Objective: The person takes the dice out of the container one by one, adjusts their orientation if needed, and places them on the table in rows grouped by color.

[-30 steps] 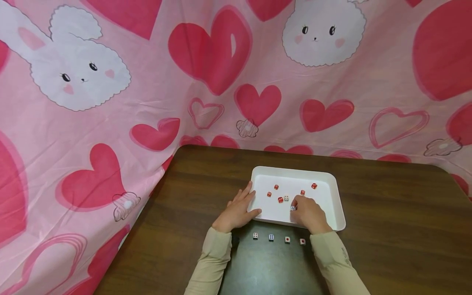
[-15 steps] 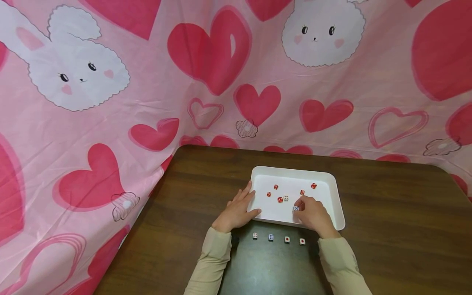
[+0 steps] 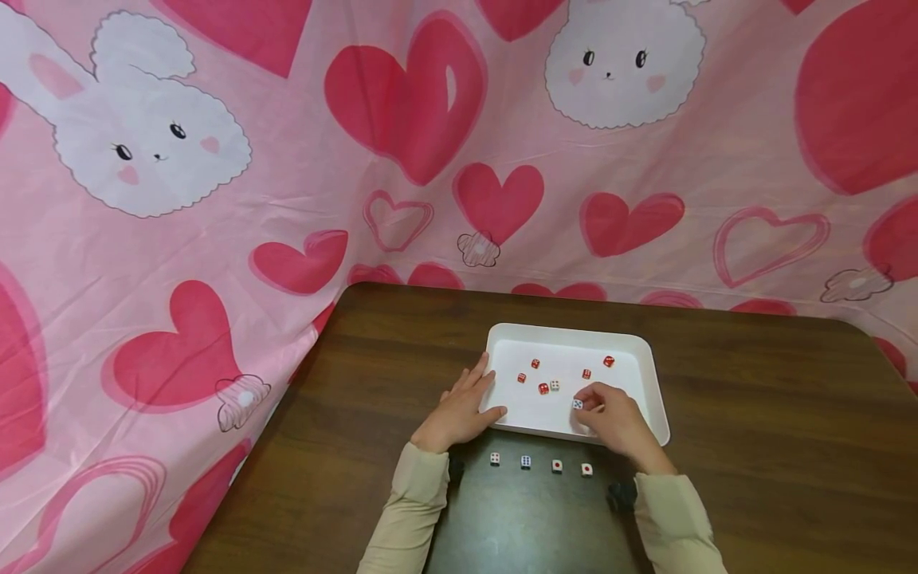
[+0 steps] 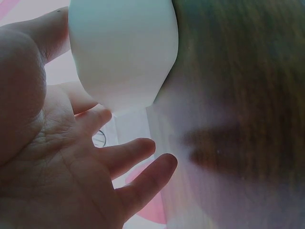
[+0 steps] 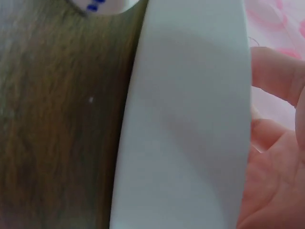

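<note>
My right hand [image 3: 618,421] pinches a white die with blue pips [image 3: 578,405] between thumb and fingertips, over the front part of a white tray [image 3: 661,399]. My left hand [image 3: 459,410] lies with spread, fairly straight fingers against the tray's left side, its thumb at the front left corner. In the left wrist view, the tray's outer wall [image 4: 126,52] partly hides those fingers. Inside the tray are several red dice, one of them [image 3: 543,388] beside a white die [image 3: 555,385]. The tray wall [image 5: 183,124] hides the right fingertips in the right wrist view.
In front of the tray, several white dice stand in a spaced row on the brown wooden table [image 3: 760,414], including one with blue pips [image 3: 526,461] and one with a red pip [image 3: 586,470]. A pink heart-patterned cloth [image 3: 423,215] hangs behind and left of the table.
My right hand has drawn back slightly to the right and toward me, still pinching the blue-pipped die, which has shifted a little right. The left hand keeps its place on the tray.
</note>
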`<act>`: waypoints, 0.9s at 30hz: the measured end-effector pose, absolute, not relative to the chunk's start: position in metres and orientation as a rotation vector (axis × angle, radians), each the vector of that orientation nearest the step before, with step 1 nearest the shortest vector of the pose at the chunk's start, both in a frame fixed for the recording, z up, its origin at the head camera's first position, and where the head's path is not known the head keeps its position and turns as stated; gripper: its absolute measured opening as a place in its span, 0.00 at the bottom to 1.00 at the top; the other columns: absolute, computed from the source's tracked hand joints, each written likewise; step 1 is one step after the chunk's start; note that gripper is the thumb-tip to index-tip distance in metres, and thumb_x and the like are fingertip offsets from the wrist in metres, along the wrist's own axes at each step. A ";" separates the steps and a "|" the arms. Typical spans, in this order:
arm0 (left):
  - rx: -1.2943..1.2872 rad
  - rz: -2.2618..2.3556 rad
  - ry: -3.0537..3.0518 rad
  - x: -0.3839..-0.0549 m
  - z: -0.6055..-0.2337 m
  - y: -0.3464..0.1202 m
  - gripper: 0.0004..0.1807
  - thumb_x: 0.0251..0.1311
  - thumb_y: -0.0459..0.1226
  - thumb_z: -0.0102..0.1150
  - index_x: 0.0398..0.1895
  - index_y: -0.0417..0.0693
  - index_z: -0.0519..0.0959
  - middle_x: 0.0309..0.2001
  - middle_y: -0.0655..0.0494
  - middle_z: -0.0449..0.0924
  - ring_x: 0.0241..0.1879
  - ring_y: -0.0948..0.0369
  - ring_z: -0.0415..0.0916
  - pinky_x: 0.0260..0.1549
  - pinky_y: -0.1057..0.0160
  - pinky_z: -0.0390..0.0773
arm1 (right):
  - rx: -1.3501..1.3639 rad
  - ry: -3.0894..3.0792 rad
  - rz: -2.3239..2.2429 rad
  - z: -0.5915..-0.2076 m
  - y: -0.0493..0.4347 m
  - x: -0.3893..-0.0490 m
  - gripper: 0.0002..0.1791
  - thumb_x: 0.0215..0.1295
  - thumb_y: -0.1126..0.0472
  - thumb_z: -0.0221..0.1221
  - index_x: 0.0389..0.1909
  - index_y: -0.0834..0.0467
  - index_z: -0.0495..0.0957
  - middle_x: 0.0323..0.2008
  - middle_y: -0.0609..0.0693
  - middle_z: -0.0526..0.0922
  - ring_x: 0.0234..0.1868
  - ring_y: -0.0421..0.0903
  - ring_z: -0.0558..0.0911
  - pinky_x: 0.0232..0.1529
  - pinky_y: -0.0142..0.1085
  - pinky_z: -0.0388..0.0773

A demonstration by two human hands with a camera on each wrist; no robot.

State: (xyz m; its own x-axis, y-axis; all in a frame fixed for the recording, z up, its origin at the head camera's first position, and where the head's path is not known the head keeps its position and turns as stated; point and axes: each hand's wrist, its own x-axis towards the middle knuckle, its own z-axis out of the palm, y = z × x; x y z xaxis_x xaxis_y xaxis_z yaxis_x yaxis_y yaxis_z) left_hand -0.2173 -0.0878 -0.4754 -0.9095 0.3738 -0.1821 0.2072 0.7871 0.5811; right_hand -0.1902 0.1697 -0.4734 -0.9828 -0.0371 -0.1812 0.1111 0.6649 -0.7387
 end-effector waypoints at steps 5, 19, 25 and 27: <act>0.430 0.831 2.685 -0.217 -0.476 -0.088 0.40 0.63 0.52 0.57 0.75 0.50 0.56 0.79 0.61 0.37 0.77 0.46 0.41 0.67 0.32 0.49 | 0.067 2.715 -1.308 -0.473 0.169 -0.186 0.13 0.60 0.61 0.63 0.43 0.63 0.77 0.33 0.53 0.80 0.32 0.46 0.76 0.30 0.33 0.73; 0.448 0.855 2.678 -0.216 -0.476 -0.090 0.40 0.63 0.51 0.56 0.75 0.50 0.56 0.79 0.60 0.37 0.77 0.45 0.41 0.67 0.32 0.48 | 0.126 2.684 -1.469 -0.472 0.172 -0.179 0.15 0.62 0.59 0.63 0.45 0.63 0.77 0.34 0.54 0.79 0.32 0.46 0.74 0.29 0.31 0.72; 0.444 0.861 2.676 -0.216 -0.475 -0.089 0.40 0.63 0.51 0.56 0.75 0.49 0.56 0.79 0.59 0.38 0.77 0.45 0.42 0.67 0.32 0.49 | 0.092 2.688 -1.533 -0.472 0.177 -0.176 0.16 0.62 0.58 0.63 0.46 0.63 0.77 0.35 0.55 0.80 0.34 0.44 0.73 0.31 0.30 0.71; 0.446 0.858 2.677 -0.216 -0.475 -0.089 0.39 0.64 0.51 0.56 0.75 0.49 0.56 0.79 0.59 0.38 0.77 0.45 0.42 0.67 0.32 0.49 | 0.081 2.691 -1.548 -0.472 0.178 -0.175 0.16 0.62 0.57 0.63 0.47 0.63 0.77 0.36 0.55 0.80 0.34 0.44 0.73 0.31 0.29 0.71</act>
State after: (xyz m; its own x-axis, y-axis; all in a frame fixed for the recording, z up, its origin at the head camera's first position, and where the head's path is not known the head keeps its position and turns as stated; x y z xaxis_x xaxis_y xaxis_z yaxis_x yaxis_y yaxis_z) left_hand -0.2158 -0.0892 -0.4746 -0.9088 0.3761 -0.1809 0.2010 0.7743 0.6001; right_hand -0.1753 0.1782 -0.4720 -0.9980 0.0274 -0.0572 0.0632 0.5020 -0.8625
